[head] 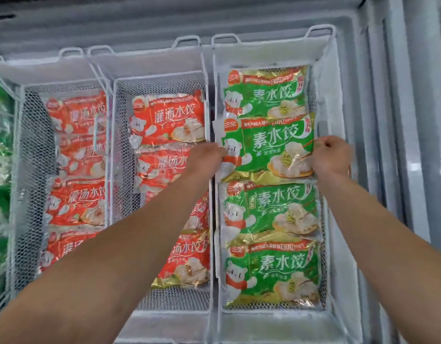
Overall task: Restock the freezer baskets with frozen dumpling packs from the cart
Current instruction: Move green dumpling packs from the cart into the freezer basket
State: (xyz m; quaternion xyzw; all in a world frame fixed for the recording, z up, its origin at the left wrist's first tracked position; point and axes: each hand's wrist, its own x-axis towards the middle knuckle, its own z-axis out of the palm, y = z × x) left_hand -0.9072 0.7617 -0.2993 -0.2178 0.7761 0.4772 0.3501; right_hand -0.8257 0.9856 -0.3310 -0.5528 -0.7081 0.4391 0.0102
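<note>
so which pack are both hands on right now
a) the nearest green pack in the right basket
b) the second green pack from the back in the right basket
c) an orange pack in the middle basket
b: the left hand and right hand grip opposite ends of the second green pack from the back in the right basket.

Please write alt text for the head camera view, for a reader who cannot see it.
Both hands, left and right, hold a green dumpling pack by its sides in the right freezer basket, among three other green packs. Two baskets to the left hold red packs.

"素水饺" on green packs, "灌汤水饺" on red.
</note>
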